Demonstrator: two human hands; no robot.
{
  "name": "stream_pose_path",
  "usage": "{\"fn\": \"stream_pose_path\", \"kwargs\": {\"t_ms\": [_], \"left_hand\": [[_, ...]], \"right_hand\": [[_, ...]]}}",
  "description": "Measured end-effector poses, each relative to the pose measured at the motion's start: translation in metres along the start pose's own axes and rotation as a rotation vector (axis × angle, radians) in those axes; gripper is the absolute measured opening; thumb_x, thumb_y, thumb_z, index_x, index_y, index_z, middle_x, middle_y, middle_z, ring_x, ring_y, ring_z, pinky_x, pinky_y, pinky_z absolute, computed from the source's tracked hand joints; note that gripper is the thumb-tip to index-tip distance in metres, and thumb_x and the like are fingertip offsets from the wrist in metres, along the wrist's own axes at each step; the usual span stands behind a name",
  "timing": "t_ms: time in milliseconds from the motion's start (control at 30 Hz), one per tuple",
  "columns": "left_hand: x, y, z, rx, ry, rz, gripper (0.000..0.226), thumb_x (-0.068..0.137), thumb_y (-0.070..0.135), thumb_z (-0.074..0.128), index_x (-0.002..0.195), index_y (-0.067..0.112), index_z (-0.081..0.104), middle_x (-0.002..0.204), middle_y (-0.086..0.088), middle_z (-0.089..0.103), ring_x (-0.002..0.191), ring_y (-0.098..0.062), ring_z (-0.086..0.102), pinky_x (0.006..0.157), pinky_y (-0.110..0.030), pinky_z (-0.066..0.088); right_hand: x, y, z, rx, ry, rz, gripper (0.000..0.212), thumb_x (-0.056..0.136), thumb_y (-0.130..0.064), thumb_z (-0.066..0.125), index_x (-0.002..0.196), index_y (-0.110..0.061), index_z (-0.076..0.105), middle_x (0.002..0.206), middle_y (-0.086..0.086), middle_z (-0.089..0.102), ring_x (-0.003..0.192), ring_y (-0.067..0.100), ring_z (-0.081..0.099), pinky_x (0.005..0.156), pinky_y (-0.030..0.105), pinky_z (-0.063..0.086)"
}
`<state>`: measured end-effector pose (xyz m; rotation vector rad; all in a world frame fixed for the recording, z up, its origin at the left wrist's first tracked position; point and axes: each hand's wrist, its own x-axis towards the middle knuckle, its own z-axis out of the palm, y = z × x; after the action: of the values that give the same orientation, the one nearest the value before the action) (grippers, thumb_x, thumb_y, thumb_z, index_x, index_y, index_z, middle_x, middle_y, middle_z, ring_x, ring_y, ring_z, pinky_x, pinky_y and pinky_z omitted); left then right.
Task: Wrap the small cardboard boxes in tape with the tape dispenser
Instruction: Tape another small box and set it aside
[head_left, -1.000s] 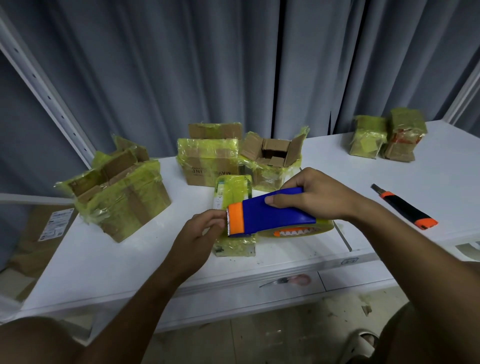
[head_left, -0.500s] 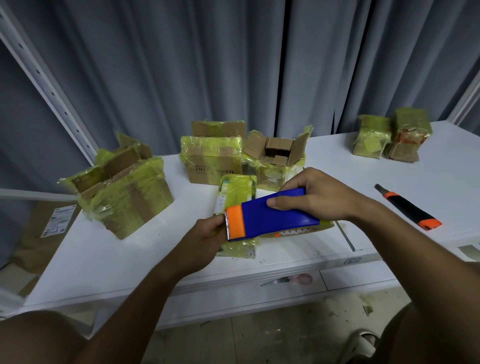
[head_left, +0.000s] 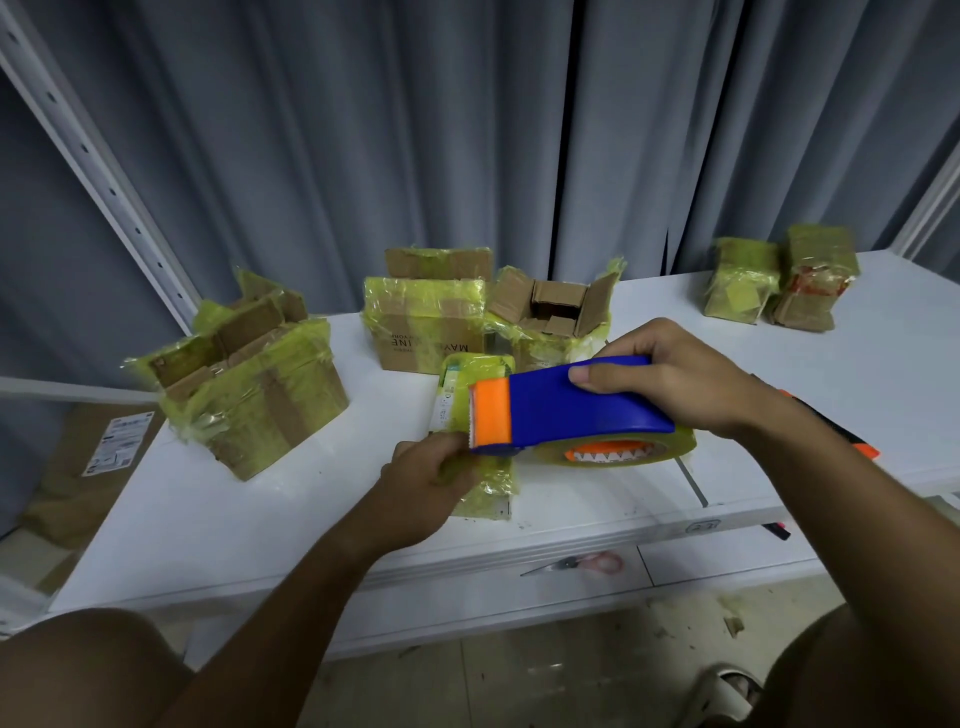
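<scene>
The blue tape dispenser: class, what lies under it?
Under the tape dispenser lies a small box wrapped in yellowish tape, on the white table. The left hand grips its near end. The dispenser covers the box's middle, hiding where the tape meets it.

We see a white table (head_left: 208, 519) in front of grey curtains (head_left: 415, 130). A white perforated shelving upright (head_left: 98, 176) slants up on the left. An orange and black utility knife (head_left: 852, 439) lies at the table's right edge, partly hidden. Scissors with pink handles (head_left: 587, 564) rest on a ledge below the tabletop. A flat brown parcel with a label (head_left: 88, 467) lies low at the left.
</scene>
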<state>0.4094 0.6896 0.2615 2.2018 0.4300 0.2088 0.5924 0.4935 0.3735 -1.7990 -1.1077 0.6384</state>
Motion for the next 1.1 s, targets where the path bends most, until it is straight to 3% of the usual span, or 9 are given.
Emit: {"fn": "stream_pose_path", "kwargs": {"t_ms": [100, 200, 333, 533, 633, 800, 933, 1100], "left_hand": [[0.002, 0.013, -0.010, -0.212, 0.078, -0.041, 0.024, 0.102, 0.016, 0.048, 0.113, 0.026, 0.068, 0.108, 0.008, 0.070, 0.104, -0.011, 0.065, 0.081, -0.026, 0.057], [0.000, 0.025, -0.015, -0.330, 0.124, -0.094, 0.027, 0.104, 0.020, 0.043, 0.103, 0.026, 0.070, 0.096, 0.010, 0.072, 0.094, 0.000, 0.066, 0.071, -0.013, 0.051], [-0.002, 0.025, -0.013, -0.378, 0.088, -0.088, 0.022, 0.102, 0.020, 0.049, 0.110, 0.032, 0.066, 0.101, 0.013, 0.073, 0.099, -0.002, 0.067, 0.074, -0.016, 0.054], [-0.006, 0.024, -0.014, -0.286, 0.086, -0.099, 0.028, 0.099, 0.010, 0.054, 0.096, 0.036, 0.064, 0.083, 0.024, 0.072, 0.087, 0.007, 0.067, 0.064, -0.010, 0.050], [-0.007, 0.023, -0.016, -0.311, 0.109, -0.113, 0.024, 0.099, 0.012, 0.054, 0.098, 0.033, 0.065, 0.086, 0.016, 0.073, 0.088, 0.002, 0.068, 0.065, -0.012, 0.052], [-0.013, 0.029, -0.020, -0.392, 0.102, -0.161, 0.021, 0.101, 0.006, 0.047, 0.104, 0.012, 0.067, 0.065, 0.016, 0.068, 0.057, 0.005, 0.060, 0.052, -0.006, 0.042], [-0.016, 0.029, -0.022, -0.348, 0.103, -0.204, 0.024, 0.100, 0.005, 0.047, 0.095, 0.015, 0.068, 0.061, 0.015, 0.067, 0.062, 0.001, 0.062, 0.051, -0.006, 0.042], [-0.020, 0.029, -0.026, -0.238, 0.044, -0.225, 0.027, 0.100, 0.010, 0.050, 0.082, 0.024, 0.064, 0.062, 0.017, 0.064, 0.060, 0.010, 0.061, 0.050, -0.004, 0.043]], "right_hand": [[-0.002, 0.002, 0.006, -0.025, -0.028, 0.028, 0.033, 0.077, -0.050, 0.068, 0.078, -0.018, 0.079, 0.075, -0.002, 0.077, 0.066, 0.011, 0.071, 0.063, 0.025, 0.050], [-0.002, 0.003, 0.009, -0.011, -0.024, 0.023, 0.031, 0.078, -0.049, 0.068, 0.073, -0.021, 0.077, 0.071, -0.002, 0.075, 0.063, 0.009, 0.069, 0.062, 0.024, 0.048], [-0.002, 0.003, 0.012, -0.008, -0.032, 0.011, 0.032, 0.078, -0.049, 0.068, 0.072, -0.019, 0.077, 0.070, -0.002, 0.075, 0.063, 0.010, 0.069, 0.062, 0.025, 0.048], [0.001, 0.003, 0.019, -0.023, -0.051, -0.010, 0.036, 0.079, -0.049, 0.067, 0.076, -0.015, 0.077, 0.071, -0.002, 0.075, 0.065, 0.010, 0.070, 0.060, 0.021, 0.048], [0.003, 0.002, 0.022, -0.039, -0.046, -0.016, 0.034, 0.078, -0.052, 0.068, 0.072, -0.020, 0.076, 0.070, -0.004, 0.074, 0.064, 0.010, 0.069, 0.061, 0.024, 0.048], [0.004, 0.002, 0.025, -0.036, -0.043, -0.019, 0.032, 0.078, -0.053, 0.067, 0.074, -0.022, 0.077, 0.070, -0.006, 0.074, 0.064, 0.008, 0.069, 0.062, 0.023, 0.047], [0.001, 0.003, 0.029, -0.049, -0.054, -0.024, 0.036, 0.079, -0.053, 0.066, 0.076, -0.019, 0.077, 0.070, -0.006, 0.074, 0.064, 0.007, 0.069, 0.061, 0.023, 0.046], [-0.003, 0.008, 0.032, -0.102, -0.059, -0.011, 0.048, 0.079, -0.057, 0.065, 0.078, -0.011, 0.079, 0.069, 0.003, 0.072, 0.061, 0.011, 0.066, 0.061, 0.029, 0.046]]}}
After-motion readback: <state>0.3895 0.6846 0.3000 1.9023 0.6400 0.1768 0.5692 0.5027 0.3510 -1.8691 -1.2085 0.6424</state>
